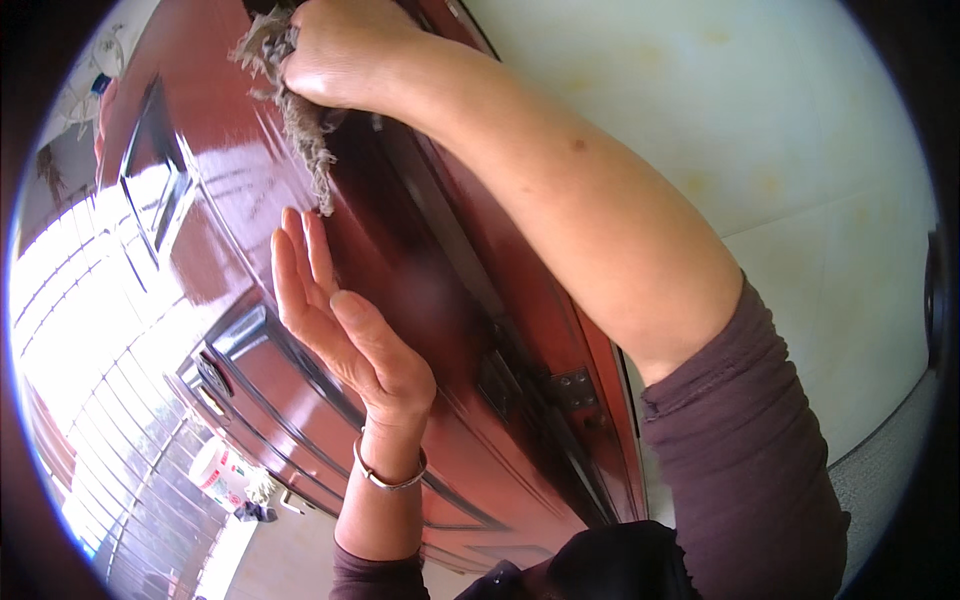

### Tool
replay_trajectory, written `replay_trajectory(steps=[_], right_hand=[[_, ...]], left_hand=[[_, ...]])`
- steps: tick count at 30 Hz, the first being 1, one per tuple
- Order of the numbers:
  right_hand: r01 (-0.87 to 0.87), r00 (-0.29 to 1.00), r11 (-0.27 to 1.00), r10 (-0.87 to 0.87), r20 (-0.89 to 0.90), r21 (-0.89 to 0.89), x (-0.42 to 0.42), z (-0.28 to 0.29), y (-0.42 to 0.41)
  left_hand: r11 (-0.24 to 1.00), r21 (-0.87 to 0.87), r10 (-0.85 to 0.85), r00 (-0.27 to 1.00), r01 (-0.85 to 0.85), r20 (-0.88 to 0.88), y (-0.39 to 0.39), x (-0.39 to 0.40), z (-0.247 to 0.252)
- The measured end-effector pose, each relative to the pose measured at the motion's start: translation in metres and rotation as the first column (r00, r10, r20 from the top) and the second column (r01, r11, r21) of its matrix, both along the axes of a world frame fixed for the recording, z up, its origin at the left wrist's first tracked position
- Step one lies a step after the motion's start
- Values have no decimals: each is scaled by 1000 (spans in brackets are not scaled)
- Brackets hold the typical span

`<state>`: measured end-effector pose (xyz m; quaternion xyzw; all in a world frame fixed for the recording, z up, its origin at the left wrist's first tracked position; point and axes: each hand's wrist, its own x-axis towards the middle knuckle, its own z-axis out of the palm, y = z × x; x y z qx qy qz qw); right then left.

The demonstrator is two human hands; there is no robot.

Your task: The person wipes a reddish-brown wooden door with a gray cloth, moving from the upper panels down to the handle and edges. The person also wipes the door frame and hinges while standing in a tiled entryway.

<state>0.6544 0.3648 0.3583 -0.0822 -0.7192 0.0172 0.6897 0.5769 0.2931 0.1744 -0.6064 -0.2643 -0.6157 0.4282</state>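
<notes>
A glossy reddish-brown door (pixel 465 450) with raised, dark-edged panels stands open before me. High on it, my right hand (pixel 337 60) is shut on a frayed grey-brown rag (pixel 306 131), which hangs down beside the door's edge. The rag seems to touch the door, though my fist hides part of it. Lower down, my left hand (pixel 345 330) is raised with fingers extended and thumb apart, holding nothing. Its fingertips are just below the rag's loose end; whether they press on the door I cannot tell. A metal bangle (pixel 390 484) circles my left wrist.
A metal hinge (pixel 574 388) sits by the reddish door frame (pixel 517 262). The pale wall (pixel 720 120) is on the right. A dark lock fitting (pixel 213 373) is on the door's left part. Beyond are a barred window (pixel 127 390) and a white printed bucket (pixel 217 474).
</notes>
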Motion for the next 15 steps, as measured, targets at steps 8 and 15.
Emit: replay_trajectory(steps=[8, 15], right_hand=[[-69, 943, 996, 46, 331, 58, 59, -195, -7], [-225, 904, 967, 252, 345, -117, 64, -256, -4]], left_hand=[[1000, -3, -18, 999, 18, 26, 0, 5, 1], [999, 2, -48, 998, 48, -47, -1, 1, 1]])
